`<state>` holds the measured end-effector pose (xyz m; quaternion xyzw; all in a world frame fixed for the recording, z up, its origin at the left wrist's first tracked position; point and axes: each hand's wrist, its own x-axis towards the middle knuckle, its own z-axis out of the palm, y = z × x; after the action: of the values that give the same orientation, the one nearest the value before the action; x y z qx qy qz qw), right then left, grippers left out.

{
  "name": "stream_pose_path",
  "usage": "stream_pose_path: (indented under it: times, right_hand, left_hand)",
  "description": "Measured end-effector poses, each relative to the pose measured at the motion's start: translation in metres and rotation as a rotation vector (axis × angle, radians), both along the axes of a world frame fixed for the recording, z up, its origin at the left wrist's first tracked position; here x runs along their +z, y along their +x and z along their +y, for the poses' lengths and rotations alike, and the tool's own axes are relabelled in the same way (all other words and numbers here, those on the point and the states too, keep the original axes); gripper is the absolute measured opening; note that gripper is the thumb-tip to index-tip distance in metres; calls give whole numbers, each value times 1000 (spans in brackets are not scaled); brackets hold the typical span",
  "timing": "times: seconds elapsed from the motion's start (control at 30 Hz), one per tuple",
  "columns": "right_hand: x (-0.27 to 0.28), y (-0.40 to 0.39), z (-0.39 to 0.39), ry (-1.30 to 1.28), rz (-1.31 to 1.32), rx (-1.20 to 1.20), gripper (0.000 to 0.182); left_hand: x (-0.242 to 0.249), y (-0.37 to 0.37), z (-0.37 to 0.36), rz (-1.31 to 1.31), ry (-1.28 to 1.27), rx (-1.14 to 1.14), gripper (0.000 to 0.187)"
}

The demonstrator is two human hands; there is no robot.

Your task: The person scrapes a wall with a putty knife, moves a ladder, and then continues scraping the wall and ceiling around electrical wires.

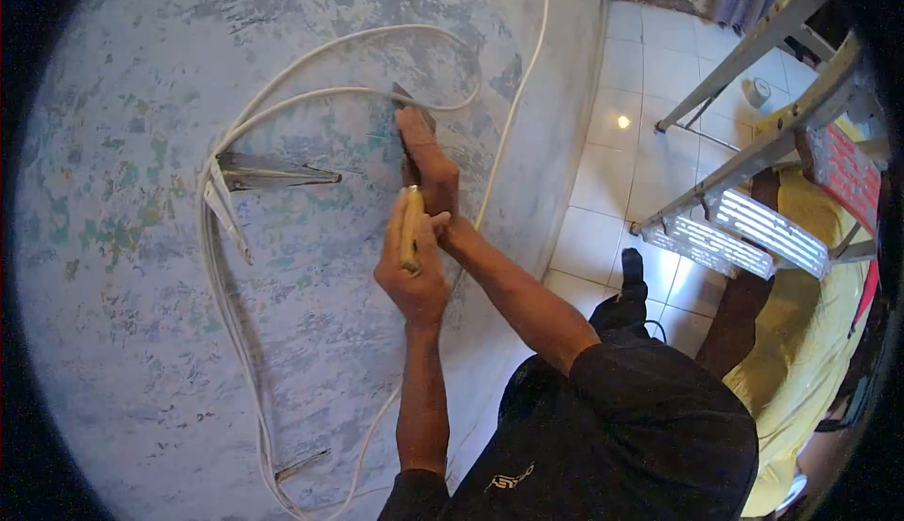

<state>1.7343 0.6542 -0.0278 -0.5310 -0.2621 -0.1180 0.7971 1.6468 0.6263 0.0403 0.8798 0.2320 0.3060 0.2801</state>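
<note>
My left hand (414, 281) is wrapped round the yellow handle (411, 234) of a tool, in front of the blue-painted wall. Just above it, my right hand (435, 174) grips a thin dark flat blade (401, 97), its fingers pointing up along it. The blade's edge stands beside the wall, near a loop of white cable (330, 92). Whether blade and yellow handle form one tool, I cannot tell.
White cables hang from a hole with a metal piece (268, 176) in the wall (113, 285). Another cable (516, 106) runs down on the right. A ladder (744, 163) and yellow cloth (800, 333) stand over the tiled floor (603, 177).
</note>
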Motion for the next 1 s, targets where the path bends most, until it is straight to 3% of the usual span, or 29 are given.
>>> stream_pose_path:
  times: [0.17, 0.23, 0.37, 0.43, 0.57, 0.83, 1.0]
  right_hand:
    - [-17, -41, -36, 10, -19, 138, 50]
    - [-17, -47, -43, 17, -15, 171, 49]
    - [-13, -40, -32, 50, -25, 190, 48]
    - [-7, -37, -26, 76, -33, 188, 48]
    - [4, -38, -15, 114, -48, 169, 47]
    - [29, 1, -8, 143, -53, 111, 45]
    - [40, -8, -22, 131, -89, 272, 45]
  left_hand:
    - [-9, -8, -40, 10, 232, 94, 36]
    - [-2, -8, -49, 12, 111, 138, 35]
    - [10, -1, -53, 59, 193, 137, 36]
    - [9, -4, -50, -68, 3, 164, 37]
    - [-1, -29, -53, -145, -49, 168, 38]
    - [10, -7, -38, -123, -45, 115, 37]
    - [-2, -19, -54, -194, 64, 193, 37]
